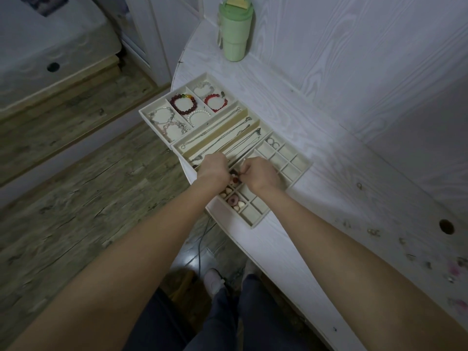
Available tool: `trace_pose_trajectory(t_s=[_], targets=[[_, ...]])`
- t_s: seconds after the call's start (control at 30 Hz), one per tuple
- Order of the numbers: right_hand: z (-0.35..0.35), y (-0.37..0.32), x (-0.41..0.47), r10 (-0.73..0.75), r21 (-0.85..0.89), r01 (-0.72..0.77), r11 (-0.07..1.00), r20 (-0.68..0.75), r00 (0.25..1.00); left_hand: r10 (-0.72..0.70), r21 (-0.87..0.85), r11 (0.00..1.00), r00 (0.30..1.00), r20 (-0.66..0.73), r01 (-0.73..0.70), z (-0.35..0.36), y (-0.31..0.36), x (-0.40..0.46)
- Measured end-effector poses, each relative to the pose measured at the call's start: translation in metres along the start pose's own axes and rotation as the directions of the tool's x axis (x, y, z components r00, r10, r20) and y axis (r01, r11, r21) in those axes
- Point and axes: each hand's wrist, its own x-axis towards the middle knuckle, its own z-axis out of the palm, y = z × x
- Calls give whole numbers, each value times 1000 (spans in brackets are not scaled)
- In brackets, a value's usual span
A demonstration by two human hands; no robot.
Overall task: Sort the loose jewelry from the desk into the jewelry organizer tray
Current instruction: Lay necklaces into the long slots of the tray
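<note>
Head view: we see both hands over the near tray section, the grid of small cells, on the white desk. Left hand sits knuckles up with fingers curled under; what it grasps, if anything, we cannot tell. Right hand has fingers curled and fingertips pinched on a small item at the gap between the hands, too small to name; a red bead shows just beside those fingertips. Below the hands, near cells hold pale heart-shaped beads and a pink ring-shaped piece. Far end of the grid holds two silver rings. Middle section holds thin silver chains lying lengthwise. Far section holds a dark red bracelet, a bright red bracelet, a pearl bracelet and silver charm bracelets. Loose small jewelry lies scattered on the desk well to the right. Green tumbler stands at the desk's far end.
</note>
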Motion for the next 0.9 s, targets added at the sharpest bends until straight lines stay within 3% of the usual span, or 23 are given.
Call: trace_pose_trajectory(t_s=[0.2, 0.33, 0.43, 0.57, 0.7, 0.9], targets=[[0, 8, -1, 31, 171, -32, 985, 12, 999, 15, -157, 988, 1000, -10, -16, 0, -26, -3], [0, 14, -1, 69, 252, -62, 966, -21, 997, 180, -118, 975, 979, -92, -190, 2, -30, -11], [1, 15, 0, 57, 224, -50, 973, -25, 998, 294, -19, 955, 955, -47, -295, 7, -32, -15], [-1, 11, -3, 12, 135, -10, 991, -12, 1000, 311, 118, 943, 950, 28, -312, 17, -38, -15], [0, 6, -3, 9, 41, -7, 999, -29, 1000, 296, 97, 949, 954, 40, -298, 19, -39, -13], [-1, 5, -5, 2, 48, -1, 999, -23, 1000, 247, -40, 968, 969, 1, -247, 19, -41, -9]])
